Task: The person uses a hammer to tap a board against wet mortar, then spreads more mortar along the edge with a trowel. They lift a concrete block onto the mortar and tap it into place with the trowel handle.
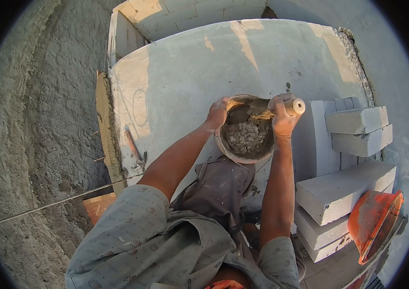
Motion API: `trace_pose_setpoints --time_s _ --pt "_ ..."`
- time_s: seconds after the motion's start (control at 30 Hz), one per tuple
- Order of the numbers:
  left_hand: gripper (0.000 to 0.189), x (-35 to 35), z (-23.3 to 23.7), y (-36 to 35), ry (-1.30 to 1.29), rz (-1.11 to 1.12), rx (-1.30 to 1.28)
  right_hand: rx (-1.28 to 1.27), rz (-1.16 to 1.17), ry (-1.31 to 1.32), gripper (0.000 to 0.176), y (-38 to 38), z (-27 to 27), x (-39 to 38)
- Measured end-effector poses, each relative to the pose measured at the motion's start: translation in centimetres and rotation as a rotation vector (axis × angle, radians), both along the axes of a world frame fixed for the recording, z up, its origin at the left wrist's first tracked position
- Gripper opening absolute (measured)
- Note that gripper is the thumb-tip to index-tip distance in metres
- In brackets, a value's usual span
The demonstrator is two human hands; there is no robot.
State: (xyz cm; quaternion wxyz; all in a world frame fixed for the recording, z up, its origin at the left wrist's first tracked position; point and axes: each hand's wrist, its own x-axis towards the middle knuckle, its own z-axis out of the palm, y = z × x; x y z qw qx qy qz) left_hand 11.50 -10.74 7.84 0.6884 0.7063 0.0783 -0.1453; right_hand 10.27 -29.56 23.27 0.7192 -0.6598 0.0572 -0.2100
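A round bowl [219, 141] of grey, lumpy mortar [247, 137] is in front of me, above my knee. My left hand [218, 114] is closed on its left rim. At the upper right of the bowl, my right hand [282, 116] wraps round the wooden handle of a trowel [294, 107]. The trowel's blade reaches left into the bowl, over the mortar. Its tip is hard to make out against the mortar.
A hammer [132, 144] lies at the left edge of the grey slab [190, 62]. Pale blocks [344, 185] are stacked on the right, beside an orange bucket [370, 221] on its side. A taut string [55, 206] crosses the lower left, near a rough wall [64, 96].
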Motion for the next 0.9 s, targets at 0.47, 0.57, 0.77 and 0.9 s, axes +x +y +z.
trace_pose_setpoints --time_s 0.47,0.57,0.77,0.9 --pt "0.055 1.2 -4.4 0.1 -0.021 -0.029 -0.013 0.026 -0.076 -0.024 0.016 0.3 -9.3 -2.7" --pt "0.055 1.2 -5.1 0.5 -0.063 -0.017 0.071 0.104 0.167 0.197 0.017 -0.1 -6.7 -2.0" --pt "0.057 0.8 -3.8 0.5 -0.012 -0.044 0.112 0.105 -0.103 0.084 0.017 -0.4 -0.1 0.7" --pt "0.057 1.9 -4.8 0.2 -0.056 -0.033 0.166 0.107 -0.097 0.256 0.017 0.7 -6.7 -2.9"
